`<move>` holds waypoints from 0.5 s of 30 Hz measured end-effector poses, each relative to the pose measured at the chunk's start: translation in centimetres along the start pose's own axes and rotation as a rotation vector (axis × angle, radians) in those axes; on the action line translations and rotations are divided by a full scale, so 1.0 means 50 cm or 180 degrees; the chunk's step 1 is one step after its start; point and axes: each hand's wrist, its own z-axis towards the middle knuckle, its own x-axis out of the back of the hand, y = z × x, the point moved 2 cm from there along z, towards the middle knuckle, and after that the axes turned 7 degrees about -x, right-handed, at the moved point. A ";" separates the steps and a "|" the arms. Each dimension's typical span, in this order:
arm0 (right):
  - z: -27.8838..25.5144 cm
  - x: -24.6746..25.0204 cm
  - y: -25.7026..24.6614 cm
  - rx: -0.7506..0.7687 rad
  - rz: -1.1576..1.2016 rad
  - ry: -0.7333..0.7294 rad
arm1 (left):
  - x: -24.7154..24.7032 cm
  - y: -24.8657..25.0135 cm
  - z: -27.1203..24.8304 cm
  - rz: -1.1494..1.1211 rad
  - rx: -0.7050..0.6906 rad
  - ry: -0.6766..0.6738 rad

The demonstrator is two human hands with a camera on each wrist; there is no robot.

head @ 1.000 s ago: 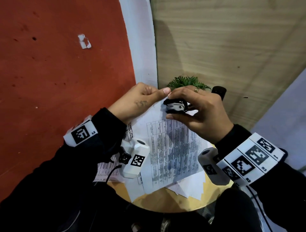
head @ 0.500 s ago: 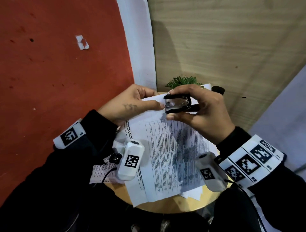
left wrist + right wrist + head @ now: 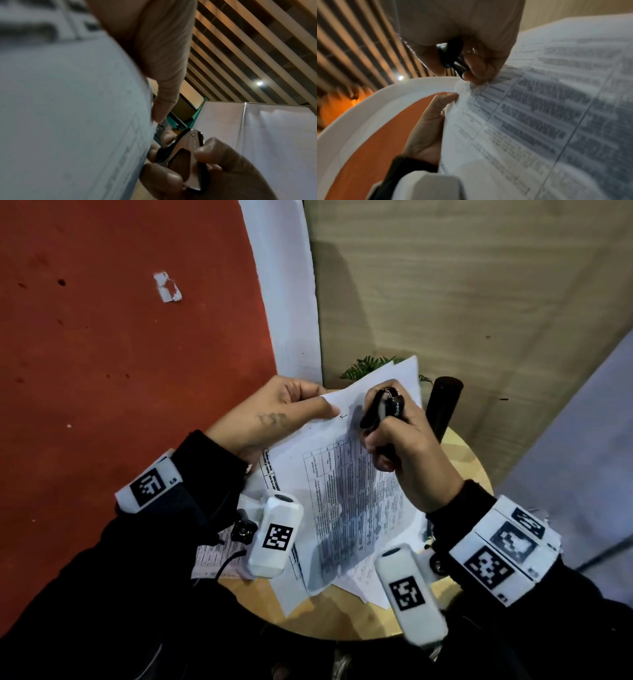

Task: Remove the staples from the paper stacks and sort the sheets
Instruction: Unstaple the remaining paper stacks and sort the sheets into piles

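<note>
Far left: red wall (image 3: 120,354) with a torn white scrap (image 3: 167,287) stuck on it, then a white strip (image 3: 284,302) and a wood-grain panel (image 3: 462,285). No containers in sight, only a small round wooden table (image 3: 342,618) carrying loose printed sheets (image 3: 219,556) under the left wrist camera. Left hand (image 3: 274,416) curled, thumb on top, pinching the upper left corner of the stapled paper stack (image 3: 349,501), raised off the table at that end. Just right of the thumb, a small staple (image 3: 343,416) in the corner, tiny and hard to make out. Right hand (image 3: 407,453) clenched round a black staple remover (image 3: 382,410), jaws pointing at the corner, close beside the staple; contact impossible to confirm. Remover partly buried in fingers (image 3: 214,150), blurred in the right wrist view. Stack overhanging the near table edge, more white sheets (image 3: 363,587) fanned beneath. Behind the stack, green plant (image 3: 363,366) mostly hidden by paper; dark cylinder (image 3: 443,402) beside the right hand, base hidden. Little free tabletop, bare wood only at near rim and right edge. Far right: pale partition (image 3: 582,474), cut off by frame.
</note>
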 end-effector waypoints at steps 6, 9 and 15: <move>0.006 -0.012 0.000 0.0835 -0.1354 0.0793 | -0.004 0.001 -0.004 -0.0159 0.0060 0.0076; 0.007 -0.007 -0.011 0.1012 -0.1603 0.0748 | -0.002 -0.004 -0.004 -0.0377 0.0268 0.0208; 0.007 -0.006 -0.017 0.1186 -0.1931 0.0706 | -0.010 -0.007 -0.003 -0.0703 0.0363 0.0311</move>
